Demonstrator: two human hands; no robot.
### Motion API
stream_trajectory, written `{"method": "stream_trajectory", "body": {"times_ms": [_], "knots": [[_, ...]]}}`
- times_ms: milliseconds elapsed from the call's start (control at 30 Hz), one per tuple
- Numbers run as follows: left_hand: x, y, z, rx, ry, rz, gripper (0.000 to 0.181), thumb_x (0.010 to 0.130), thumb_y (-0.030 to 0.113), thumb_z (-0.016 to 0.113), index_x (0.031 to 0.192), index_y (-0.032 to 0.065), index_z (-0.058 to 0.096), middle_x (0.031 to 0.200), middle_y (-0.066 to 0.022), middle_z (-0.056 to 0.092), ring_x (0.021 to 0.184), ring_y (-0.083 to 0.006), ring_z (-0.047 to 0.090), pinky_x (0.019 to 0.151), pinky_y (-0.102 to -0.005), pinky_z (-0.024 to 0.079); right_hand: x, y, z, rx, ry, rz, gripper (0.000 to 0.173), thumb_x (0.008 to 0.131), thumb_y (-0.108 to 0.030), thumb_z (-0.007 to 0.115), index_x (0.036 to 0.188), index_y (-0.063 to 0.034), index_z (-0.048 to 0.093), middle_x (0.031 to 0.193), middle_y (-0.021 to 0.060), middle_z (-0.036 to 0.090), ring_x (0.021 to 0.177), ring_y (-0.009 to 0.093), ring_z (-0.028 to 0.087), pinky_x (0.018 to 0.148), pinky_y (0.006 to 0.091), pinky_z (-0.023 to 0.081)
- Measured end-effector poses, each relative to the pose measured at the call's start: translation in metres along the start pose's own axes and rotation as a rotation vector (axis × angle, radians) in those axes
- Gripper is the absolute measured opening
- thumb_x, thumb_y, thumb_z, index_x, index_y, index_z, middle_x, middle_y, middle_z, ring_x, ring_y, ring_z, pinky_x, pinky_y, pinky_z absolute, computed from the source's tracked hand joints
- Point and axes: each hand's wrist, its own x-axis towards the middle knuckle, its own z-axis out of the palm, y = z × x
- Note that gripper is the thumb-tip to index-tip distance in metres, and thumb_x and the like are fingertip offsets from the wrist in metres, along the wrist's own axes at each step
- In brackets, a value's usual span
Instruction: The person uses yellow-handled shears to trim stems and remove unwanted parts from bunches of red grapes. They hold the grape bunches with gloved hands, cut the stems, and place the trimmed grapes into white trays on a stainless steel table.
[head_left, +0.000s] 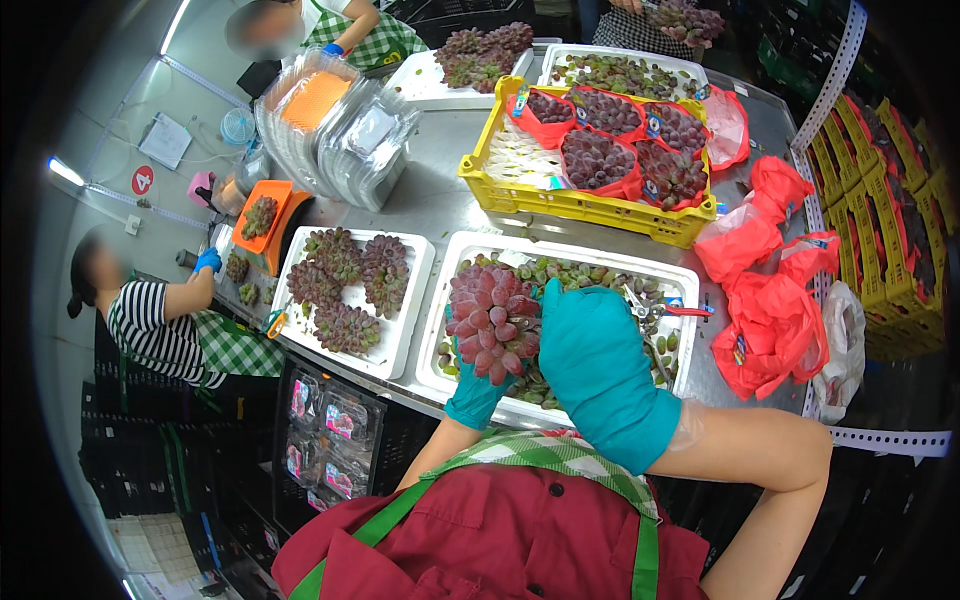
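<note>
My left hand (480, 386), in a teal glove, holds up a bunch of reddish-purple grapes (491, 319) from below; the bunch hides most of its fingers. My right hand (592, 352), gloved too, is closed just right of the bunch. A short metal tip, apparently of snips (530, 321), projects from it against the grapes; the handles are hidden. Beneath both hands lies a white foam tray (459, 255) of loose green and dark grapes (577, 271). Red-handled pruning snips (675, 309) rest across its right side.
To the left, a second foam tray (405, 352) holds several bunches. Beyond stands a yellow crate (585, 219) with red-bagged grapes. Crumpled red bags (772, 322) lie right, near a perforated metal post (832, 75). Clear clamshells (367, 142) are stacked far left. Co-workers stand left and opposite.
</note>
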Motion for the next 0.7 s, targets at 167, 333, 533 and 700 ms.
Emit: {"method": "stream_trajectory", "body": {"times_ms": [167,333,533,700], "knots": [[0.000,0.001,-0.001,-0.038,0.010,-0.002,0.049,0.083,0.029,0.039,0.124,0.0070,0.027,0.124,-0.0091,0.036,0.112,-0.0220,0.038,0.093,-0.0310,0.034,0.000,-0.005,-0.003,-0.033,-0.061,0.012,0.029,0.074,-0.007,0.046,0.100,0.0032,0.050,0.068,0.0088,0.050,0.064,0.021,0.050,0.056,0.0310,0.038],[-0.002,0.001,-0.004,-0.067,0.019,-0.010,0.051,0.082,0.031,0.040,0.125,0.0071,0.026,0.125,-0.0095,0.035,0.112,-0.0225,0.038,0.093,-0.0316,0.034,0.001,-0.003,-0.003,0.087,-0.036,-0.006,0.027,0.072,-0.008,0.048,0.096,0.0038,0.051,0.066,0.0100,0.052,0.062,0.021,0.052,0.054,0.0307,0.040],[-0.005,0.003,-0.005,-0.091,0.011,-0.018,0.054,0.081,0.034,0.040,0.126,0.0073,0.025,0.125,-0.0101,0.034,0.113,-0.0230,0.037,0.094,-0.0323,0.033,-0.001,0.003,-0.016,0.049,-0.034,-0.140,0.020,0.072,-0.008,0.049,0.088,0.0032,0.052,0.062,0.0094,0.051,0.058,0.021,0.053,0.049,0.0307,0.041],[-0.005,0.002,-0.004,-0.119,0.004,-0.025,0.057,0.080,0.036,0.040,0.126,0.0074,0.024,0.126,-0.0105,0.033,0.113,-0.0235,0.036,0.094,-0.0329,0.032,-0.009,0.008,-0.025,0.003,-0.042,-0.163,0.015,0.072,-0.009,0.050,0.084,0.0005,0.053,0.060,0.0083,0.051,0.053,0.021,0.053,0.047,0.0311,0.041]]}}
